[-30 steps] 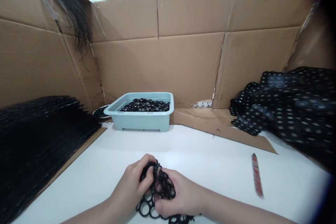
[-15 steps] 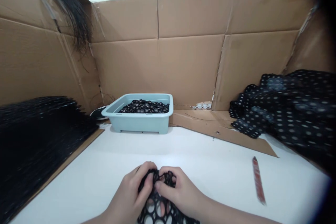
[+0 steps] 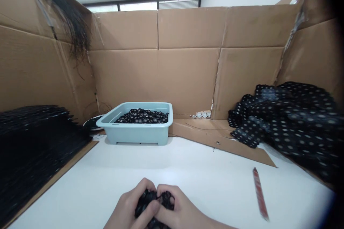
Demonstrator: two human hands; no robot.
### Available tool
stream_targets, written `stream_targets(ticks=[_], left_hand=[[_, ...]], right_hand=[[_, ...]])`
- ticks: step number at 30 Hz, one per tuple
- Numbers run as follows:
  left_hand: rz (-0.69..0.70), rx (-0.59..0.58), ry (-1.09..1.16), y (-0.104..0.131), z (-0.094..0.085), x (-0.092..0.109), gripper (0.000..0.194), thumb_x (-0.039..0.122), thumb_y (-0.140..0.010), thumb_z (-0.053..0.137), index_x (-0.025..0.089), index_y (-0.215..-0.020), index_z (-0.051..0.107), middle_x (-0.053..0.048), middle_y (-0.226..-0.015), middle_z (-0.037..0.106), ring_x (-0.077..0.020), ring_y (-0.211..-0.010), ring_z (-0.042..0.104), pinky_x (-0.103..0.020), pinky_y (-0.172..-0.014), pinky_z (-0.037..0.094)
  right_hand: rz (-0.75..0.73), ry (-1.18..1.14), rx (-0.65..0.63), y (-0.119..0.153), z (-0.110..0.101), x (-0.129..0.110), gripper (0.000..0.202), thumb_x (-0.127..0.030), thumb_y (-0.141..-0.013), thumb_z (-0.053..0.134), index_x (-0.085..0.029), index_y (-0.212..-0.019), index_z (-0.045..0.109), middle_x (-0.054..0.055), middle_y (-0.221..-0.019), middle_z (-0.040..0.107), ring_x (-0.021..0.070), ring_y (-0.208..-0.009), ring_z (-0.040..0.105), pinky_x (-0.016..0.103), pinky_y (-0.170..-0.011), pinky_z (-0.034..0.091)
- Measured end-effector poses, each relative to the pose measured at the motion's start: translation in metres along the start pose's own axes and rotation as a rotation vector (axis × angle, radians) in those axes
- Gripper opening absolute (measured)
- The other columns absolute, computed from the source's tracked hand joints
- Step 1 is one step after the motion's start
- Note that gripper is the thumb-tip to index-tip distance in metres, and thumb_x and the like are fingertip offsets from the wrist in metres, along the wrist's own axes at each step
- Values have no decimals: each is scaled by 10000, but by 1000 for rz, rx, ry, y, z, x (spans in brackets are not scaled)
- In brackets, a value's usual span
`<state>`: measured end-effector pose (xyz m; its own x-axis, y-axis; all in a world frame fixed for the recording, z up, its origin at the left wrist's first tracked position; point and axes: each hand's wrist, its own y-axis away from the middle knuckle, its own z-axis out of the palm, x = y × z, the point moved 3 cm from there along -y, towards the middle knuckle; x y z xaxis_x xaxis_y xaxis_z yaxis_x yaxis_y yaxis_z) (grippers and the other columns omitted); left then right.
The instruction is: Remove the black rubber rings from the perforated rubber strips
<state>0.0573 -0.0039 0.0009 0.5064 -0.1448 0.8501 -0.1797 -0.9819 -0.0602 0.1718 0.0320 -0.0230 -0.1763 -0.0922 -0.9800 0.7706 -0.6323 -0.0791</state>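
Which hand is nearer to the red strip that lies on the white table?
The right hand is nearer. The red strip lies apart to its right on the white table. The left hand is farther, beyond the black ring mesh both hands grip.

Both hands are low at the bottom edge of the view, pressed close together at the middle. The left hand (image 3: 127,209) comes in from the lower left, knuckles up, fingers curled inward and its thumb lying across toward the other hand. The right hand (image 3: 178,210) comes in from the lower right, fingers bent over and closed, fingertips meeting those of the left. Thumbs and forefingers touch in a tight pinch between the two palms. Wrists are bare, both cut off by the frame; the forearms barely show.
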Motion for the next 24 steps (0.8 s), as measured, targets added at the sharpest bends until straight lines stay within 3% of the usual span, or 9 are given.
stream_targets(ticks=[3, 5, 7, 9, 11, 15, 17, 21, 24], left_hand=[[9, 48, 3, -4, -4, -1, 250, 413, -834, 369, 197, -748, 462, 15, -664, 536, -130, -625, 492, -203, -593, 392], [-13, 121, 57, -11, -16, -4, 286, 426, -830, 377, 185, -698, 455, 18, -632, 497, -116, -601, 460, -193, -558, 373], [-79, 272, 151, -19, -36, -11, 315, 463, -805, 406, 178, -677, 443, 36, -570, 424, -91, -503, 387, -174, -455, 312], [-204, 507, 278, -25, -56, -21, 354, 525, -790, 369, 188, -704, 434, 68, -487, 306, -69, -390, 241, -161, -362, 175], [-149, 609, 279, -27, -66, -23, 337, 519, -791, 373, 194, -737, 445, 71, -493, 300, -66, -391, 231, -154, -364, 152], [-16, 376, 12, -26, -50, -17, 296, 444, -822, 384, 183, -709, 468, 55, -507, 362, -75, -435, 306, -173, -418, 237], [3, 361, -42, -23, -44, -15, 294, 427, -838, 360, 185, -708, 466, 52, -516, 377, -83, -455, 329, -186, -448, 258], [-1, 371, -104, -19, -43, -14, 280, 425, -848, 335, 200, -738, 461, 53, -526, 395, -98, -483, 366, -200, -482, 277], [14, 330, -196, -16, -41, -9, 260, 410, -852, 328, 210, -748, 458, 55, -532, 416, -109, -509, 396, -206, -519, 298]], right_hand=[[-58, 40, -3, -1, 0, -6, 231, -359, -748, 548, -145, -746, 461, -28, -633, 402, 83, -598, 417, 198, -607, 376], [-35, 17, 35, -1, -2, -8, 171, -293, -727, 547, -150, -739, 455, -30, -638, 399, 87, -605, 417, 196, -608, 370], [20, -44, 124, -2, -8, -7, 117, -235, -686, 531, -154, -691, 448, -28, -629, 425, 97, -602, 445, 200, -604, 376], [67, -85, 207, -4, -13, -6, 92, -209, -649, 515, -152, -632, 445, -24, -601, 451, 107, -587, 469, 208, -595, 385], [63, -59, 192, -6, -15, -5, 126, -243, -670, 515, -143, -613, 464, -5, -602, 490, 115, -580, 485, 221, -586, 395], [-11, -4, 138, -8, -13, -4, 288, -348, -682, 601, -153, -604, 404, 25, -640, 556, 124, -596, 517, 247, -600, 422], [12, -67, 147, -7, -13, -3, 326, -359, -667, 626, -162, -611, 372, 19, -633, 568, 138, -574, 546, 274, -588, 441], [109, -135, 131, -7, -13, -1, 263, -352, -676, 616, -150, -773, 478, 12, -637, 582, 164, -547, 580, 311, -561, 458], [153, -180, 189, -7, -17, 0, 292, -342, -643, 641, -134, -794, 501, 19, -644, 590, 172, -552, 586, 328, -574, 466]])
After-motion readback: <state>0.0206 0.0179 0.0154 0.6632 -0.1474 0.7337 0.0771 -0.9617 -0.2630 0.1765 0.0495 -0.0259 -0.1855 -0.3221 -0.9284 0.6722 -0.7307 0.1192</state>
